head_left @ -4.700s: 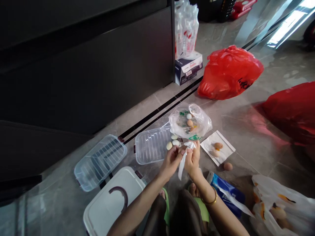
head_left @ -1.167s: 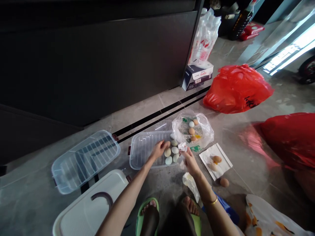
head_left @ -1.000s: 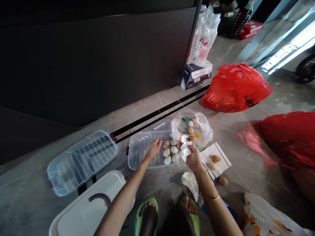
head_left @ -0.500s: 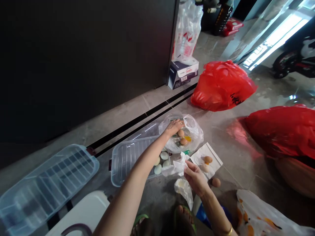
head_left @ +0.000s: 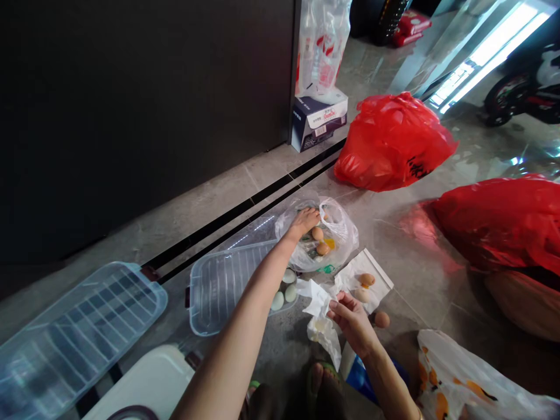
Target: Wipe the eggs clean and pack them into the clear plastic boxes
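My left hand reaches into a clear plastic bag, its fingers stretched out over the contents and their tips partly hidden. Brown eggs lie in this bag, with orange yolk beside them. In my right hand, a crumpled white tissue is pinched between thumb and fingers. Another used tissue hangs or lies just below it. Right of that hand, a cracked brown egg rests on a white sheet, and a brown egg sits on the floor.
Pale eggs sit at the end of a clear plastic bin. A ribbed clear lid and white lid are at left. Red bags and a box stand beyond. A patterned white bag lies at right.
The view has shifted slightly. My right hand has spread the tissue lower, beside the other tissue. My left hand stays in the plastic bag.
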### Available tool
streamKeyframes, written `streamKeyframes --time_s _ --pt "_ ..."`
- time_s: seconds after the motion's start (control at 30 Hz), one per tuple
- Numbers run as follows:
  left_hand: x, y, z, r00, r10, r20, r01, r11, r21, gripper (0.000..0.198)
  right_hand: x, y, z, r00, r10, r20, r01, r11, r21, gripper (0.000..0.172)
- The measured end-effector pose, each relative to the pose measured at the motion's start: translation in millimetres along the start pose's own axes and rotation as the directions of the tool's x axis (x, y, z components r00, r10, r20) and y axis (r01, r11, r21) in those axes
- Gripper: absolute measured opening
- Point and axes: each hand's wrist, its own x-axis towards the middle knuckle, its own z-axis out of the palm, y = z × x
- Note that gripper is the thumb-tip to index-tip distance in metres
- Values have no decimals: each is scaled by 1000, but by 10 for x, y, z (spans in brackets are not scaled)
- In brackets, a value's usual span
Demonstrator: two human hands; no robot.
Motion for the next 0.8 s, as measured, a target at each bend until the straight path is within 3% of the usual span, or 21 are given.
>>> streamKeyframes --time_s 0.13,0.27,0.33,0.37,0.43,0.53,0.67,0.8 --pt "-33 17 -55 999 -37 18 37 999 4 20 -5 38 5 999 -20 43 18 999 32 27" --pt "-254 35 -293 996 -85 -21 85 996 -34 23 19 104 -32 988 -120 -92 125 991 43 21" --pt "-517 132 -493 985 -146 -94 138 987 -87 31 25 114 -32 974 -172 -150 176 984 9 18" --pt "-686 218 -605 955 -210 -208 163 961 -222 34 21 108 -18 963 -202 -176 204 979 -11 18" --pt "-1065 458 -828 902 -261 -345 81 886 -457 37 -10 74 50 947 -259 -191 255 966 -45 20" --pt "-1592 875 -1072 904 -205 -376 -68 798 -598 38 -136 -9 249 945 -321 -57 320 947 -27 22" --pt "-1963 1222 -1143 886 -151 -439 -124 834 -537 43 -356 -72 530 952 -283 113 258 946 196 27" --pt "-2084 1347 -1071 875 -53 -481 -147 918 -369 38 -393 25 605 986 -157 65 131 946 296 33"
